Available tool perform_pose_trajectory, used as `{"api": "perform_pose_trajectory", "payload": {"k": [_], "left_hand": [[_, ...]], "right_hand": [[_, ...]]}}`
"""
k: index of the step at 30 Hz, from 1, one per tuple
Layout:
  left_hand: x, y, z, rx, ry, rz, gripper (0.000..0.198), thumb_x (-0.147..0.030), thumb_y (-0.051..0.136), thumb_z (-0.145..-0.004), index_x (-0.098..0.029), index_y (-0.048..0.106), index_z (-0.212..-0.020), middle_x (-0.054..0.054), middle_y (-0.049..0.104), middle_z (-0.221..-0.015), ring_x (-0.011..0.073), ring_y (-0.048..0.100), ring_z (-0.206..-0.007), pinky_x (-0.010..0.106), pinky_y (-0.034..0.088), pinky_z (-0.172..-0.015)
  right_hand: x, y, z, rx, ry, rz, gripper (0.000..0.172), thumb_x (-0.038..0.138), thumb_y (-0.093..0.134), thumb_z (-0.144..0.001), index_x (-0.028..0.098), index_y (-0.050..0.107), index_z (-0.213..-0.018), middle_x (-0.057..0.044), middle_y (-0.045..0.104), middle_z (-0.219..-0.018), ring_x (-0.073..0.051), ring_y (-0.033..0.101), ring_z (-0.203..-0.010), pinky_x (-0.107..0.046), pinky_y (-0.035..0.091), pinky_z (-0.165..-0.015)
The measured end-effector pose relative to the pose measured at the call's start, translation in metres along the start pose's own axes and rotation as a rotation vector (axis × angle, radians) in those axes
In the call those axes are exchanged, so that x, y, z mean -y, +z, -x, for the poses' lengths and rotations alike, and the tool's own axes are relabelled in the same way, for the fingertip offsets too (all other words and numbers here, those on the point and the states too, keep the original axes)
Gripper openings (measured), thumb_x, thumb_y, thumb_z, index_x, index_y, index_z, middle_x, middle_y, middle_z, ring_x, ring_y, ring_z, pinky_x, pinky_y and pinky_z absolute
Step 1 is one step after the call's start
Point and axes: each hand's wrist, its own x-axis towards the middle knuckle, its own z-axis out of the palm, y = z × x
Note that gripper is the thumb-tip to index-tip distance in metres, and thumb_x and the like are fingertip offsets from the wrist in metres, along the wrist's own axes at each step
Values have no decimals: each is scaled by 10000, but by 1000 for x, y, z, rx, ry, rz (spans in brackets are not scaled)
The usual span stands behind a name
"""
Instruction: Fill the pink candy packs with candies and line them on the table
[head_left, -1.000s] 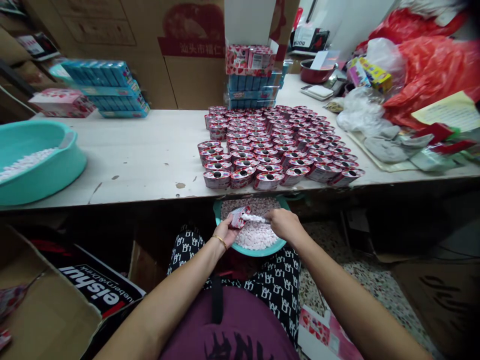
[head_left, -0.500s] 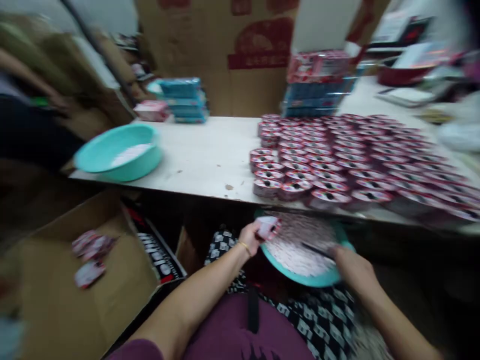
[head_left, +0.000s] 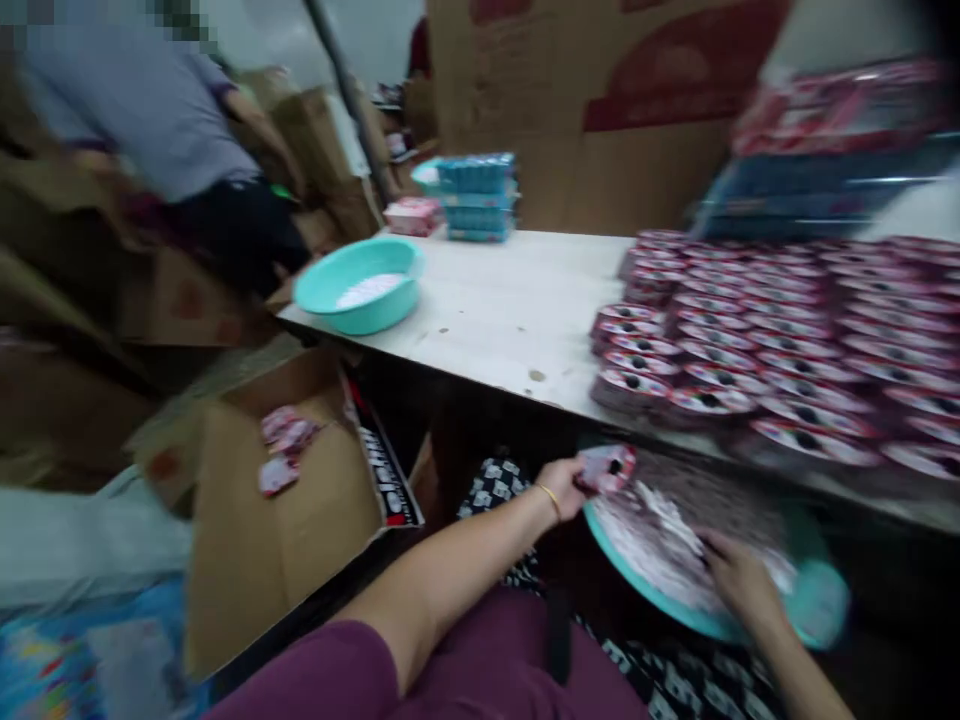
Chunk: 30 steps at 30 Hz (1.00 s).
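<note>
Judging by how things lie, a large batch of upright boxes already stands in rows at 3 o'clock, their round top holes uncovered; whether they hold anything cannot be told. One more small box, at 4 o'clock, is pinched in the left hand, fingers closed about its near end and its dark hole facing the other hand. The right hand, farther out at 4 o'clock, is curled round what looks like a scoop heaped with white bits, apart from the box. Below lies a green basin with plenty left in it, partly under the table edge. A few loose boxes remain in the open carton at 8 o'clock. The white table has dark scuffs, and carries a second basin at 10 o'clock, a pink pack at 11 and blue packs at 12. A big cardboard box stands behind at 1 o'clock; another person leans at 10 o'clock, among more cartons.
</note>
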Motion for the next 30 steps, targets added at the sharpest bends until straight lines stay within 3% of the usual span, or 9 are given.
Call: {"api": "perform_pose_trajectory", "payload": {"k": [6, 11, 15, 19, 25, 30], "left_hand": [[12, 14, -9, -38, -11, -71, 242, -85, 444, -792, -54, 607, -968, 119, 663, -852, 153, 613, -700, 296, 493, -752], [27, 19, -12, -33, -46, -78, 279, -88, 460, -797, -69, 575, -1051, 124, 653, -920, 164, 622, -730, 306, 512, -720], [33, 19, -14, -58, -69, -80, 255, -86, 463, -800, -72, 588, -1021, 101, 654, -807, 152, 611, -648, 297, 523, -649], [36, 15, -16, -62, -76, -61, 229, -88, 452, -807, -65, 587, -991, 82, 641, -724, 151, 601, -618, 298, 527, -617], [37, 12, -22, -59, -91, -38, 163, -90, 448, -813, -101, 595, -884, 79, 641, -732, 145, 602, -638, 285, 527, -619], [31, 14, -11, -56, -58, -64, 123, -73, 462, -799, -105, 578, -822, 62, 625, -695, 134, 595, -615, 260, 509, -575]], "right_hand": [[40, -63, -1, 107, 41, -127, 350, 335, 415, -703, 185, 682, -873, -56, 689, -884, -182, 612, -848, -295, 460, -791], [76, -93, -2, 215, 60, 131, 347, 206, 413, -730, 253, 668, -960, -19, 681, -952, -158, 595, -907, -252, 443, -779], [118, -107, -4, 300, 27, 524, 419, 105, 401, -701, 313, 660, -957, -22, 671, -972, -182, 590, -932, -273, 439, -757], [154, -113, -8, 372, 8, 768, 353, 91, 392, -720, 232, 661, -899, -89, 670, -890, -215, 618, -852, -292, 453, -694], [180, -113, -9, 359, -80, 863, 330, 84, 335, -770, 151, 627, -908, -140, 648, -908, -247, 622, -831, -332, 467, -675], [177, -128, -2, 344, -40, 844, 331, 98, 341, -774, 192, 624, -917, -107, 651, -920, -213, 618, -827, -293, 448, -670]]}}
